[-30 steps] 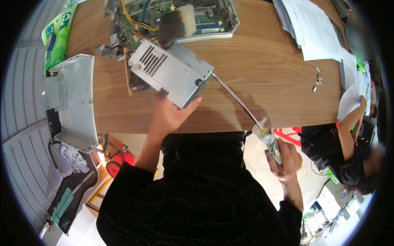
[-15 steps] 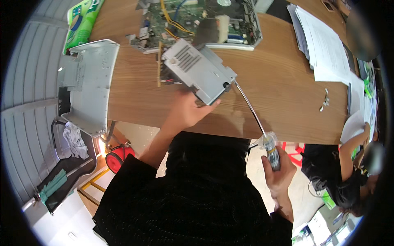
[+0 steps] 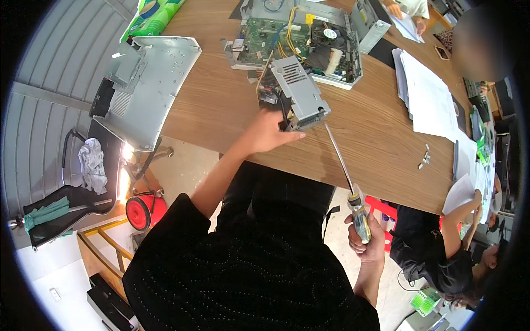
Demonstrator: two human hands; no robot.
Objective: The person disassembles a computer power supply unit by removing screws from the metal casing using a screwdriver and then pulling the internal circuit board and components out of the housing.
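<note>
Your left hand (image 3: 268, 131): grips the near end of the grey metal power-supply box (image 3: 295, 94), tilted on the wooden table (image 3: 221, 105) just in front of the opened computer chassis (image 3: 301, 38). Your right hand (image 3: 365, 238): clenched round the handle of a long screwdriver (image 3: 345, 174), its tip at the box's near corner. Grey cover panel (image 3: 146, 83): at the table's left edge.

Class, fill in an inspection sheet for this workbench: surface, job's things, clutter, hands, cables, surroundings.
Surface: wooden table.
Job's things: grey metal box; long screwdriver, tip at the box.
Clutter: opened computer chassis, grey cover panel, paper stacks, loose screws.
Hands: left hand grips the box; right hand grips the screwdriver handle.
Cables: yellow and blue wires in the chassis.
Surroundings: another person's sleeve, red wheel.
</note>
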